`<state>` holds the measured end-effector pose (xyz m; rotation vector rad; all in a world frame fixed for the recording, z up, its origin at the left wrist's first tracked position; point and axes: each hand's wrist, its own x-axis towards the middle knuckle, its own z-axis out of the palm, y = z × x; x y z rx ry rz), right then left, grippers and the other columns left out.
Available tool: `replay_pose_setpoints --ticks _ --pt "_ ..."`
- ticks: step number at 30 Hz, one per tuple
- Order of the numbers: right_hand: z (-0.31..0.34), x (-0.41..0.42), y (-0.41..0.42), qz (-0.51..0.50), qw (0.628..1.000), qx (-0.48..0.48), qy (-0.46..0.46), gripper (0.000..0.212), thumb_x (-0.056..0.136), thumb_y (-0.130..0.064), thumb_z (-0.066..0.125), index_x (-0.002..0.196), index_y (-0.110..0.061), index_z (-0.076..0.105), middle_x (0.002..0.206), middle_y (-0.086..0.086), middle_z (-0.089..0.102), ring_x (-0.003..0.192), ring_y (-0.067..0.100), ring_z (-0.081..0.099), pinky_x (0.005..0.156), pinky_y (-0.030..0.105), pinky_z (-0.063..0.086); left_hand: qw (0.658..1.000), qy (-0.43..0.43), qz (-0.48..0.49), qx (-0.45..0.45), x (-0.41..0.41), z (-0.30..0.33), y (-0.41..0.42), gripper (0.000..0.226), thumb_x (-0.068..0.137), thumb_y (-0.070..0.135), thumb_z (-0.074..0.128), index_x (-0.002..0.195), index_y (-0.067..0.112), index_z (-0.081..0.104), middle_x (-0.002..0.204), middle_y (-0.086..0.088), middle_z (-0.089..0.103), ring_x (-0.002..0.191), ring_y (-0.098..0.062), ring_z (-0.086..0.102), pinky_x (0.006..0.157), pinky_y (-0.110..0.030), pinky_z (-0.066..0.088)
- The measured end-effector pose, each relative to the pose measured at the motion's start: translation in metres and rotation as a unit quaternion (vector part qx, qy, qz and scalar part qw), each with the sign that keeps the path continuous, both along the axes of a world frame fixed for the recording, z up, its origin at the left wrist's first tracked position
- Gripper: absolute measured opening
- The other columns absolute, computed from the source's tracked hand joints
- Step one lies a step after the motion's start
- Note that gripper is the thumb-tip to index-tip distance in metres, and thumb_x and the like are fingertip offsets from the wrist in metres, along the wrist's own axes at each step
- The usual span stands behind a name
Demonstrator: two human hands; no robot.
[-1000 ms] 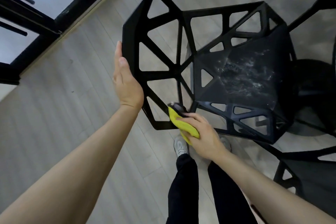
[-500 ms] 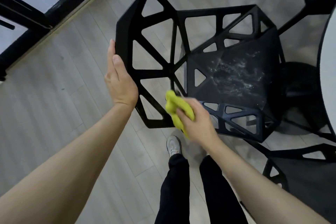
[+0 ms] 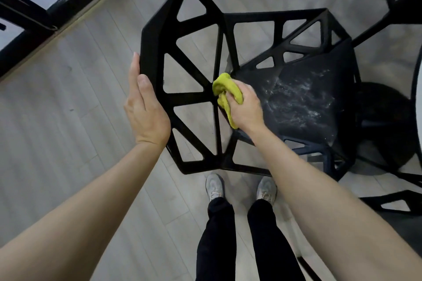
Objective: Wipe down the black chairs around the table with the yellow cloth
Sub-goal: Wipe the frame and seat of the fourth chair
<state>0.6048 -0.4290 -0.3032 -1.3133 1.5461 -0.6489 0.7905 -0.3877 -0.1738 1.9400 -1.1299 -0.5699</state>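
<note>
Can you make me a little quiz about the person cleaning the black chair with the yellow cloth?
1. True or false: the right hand holds the yellow cloth.
2. Where is the left hand? A) on the floor B) on the edge of the black chair's backrest C) on a shoe
3. Fill in: the whitish smears are on the chair's ____.

Key: 1 true; 2 B; 3 seat.

One head-worn wide-angle cam only; aimed steeply down and fwd. Black chair (image 3: 228, 80) is seen close, from above, w/ floor (image 3: 68, 121) below. No 2nd view.
</note>
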Motion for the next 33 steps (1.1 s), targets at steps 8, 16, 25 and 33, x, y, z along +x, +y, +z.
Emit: replay_pose_setpoints --ticks 8,16,25,33 --pt "0.008 -0.014 0.114 0.170 0.984 -0.016 -0.041 0.054 0.092 -0.006 0.067 0.138 -0.036 0.068 0.147 -0.014 0.055 0.130 0.014 0.054 0.108 0.031 0.043 1.000 -0.003 0.018 -0.018 -0.002 -0.002 0.003 0.049 0.119 0.023 0.027 0.165 0.015 0.042 0.162 0.011 0.048 0.127 0.032 0.040 0.110 -0.001 0.027" --pt "0.004 0.026 0.022 -0.029 0.994 0.001 -0.103 0.043 0.102 -0.015 0.064 0.143 -0.028 0.064 0.145 -0.008 0.057 0.133 0.008 0.055 0.119 0.035 0.042 1.000 -0.006 0.017 -0.012 -0.003 0.001 0.001 0.049 0.119 0.024 0.027 0.165 0.018 0.041 0.159 0.015 0.048 0.129 0.029 0.041 0.110 -0.002 0.028" --pt "-0.062 -0.020 0.017 0.021 0.986 0.166 0.008 0.043 0.098 -0.023 0.057 0.134 -0.043 0.069 0.133 -0.007 0.070 0.122 0.024 0.065 0.102 0.036 0.054 1.000 0.000 0.013 -0.013 -0.003 -0.003 0.005 0.049 0.119 0.023 0.026 0.166 0.017 0.040 0.149 0.035 0.050 0.127 0.031 0.041 0.110 0.000 0.028" --pt "-0.004 -0.003 0.056 0.122 0.987 0.099 -0.016 0.048 0.091 -0.010 0.061 0.128 -0.037 0.075 0.126 -0.013 0.066 0.115 0.013 0.064 0.096 0.024 0.047 0.999 -0.027 0.039 0.015 -0.008 -0.003 -0.001 0.048 0.119 0.016 0.028 0.166 0.008 0.034 0.085 0.066 0.043 0.087 0.038 0.044 0.082 0.006 0.032"
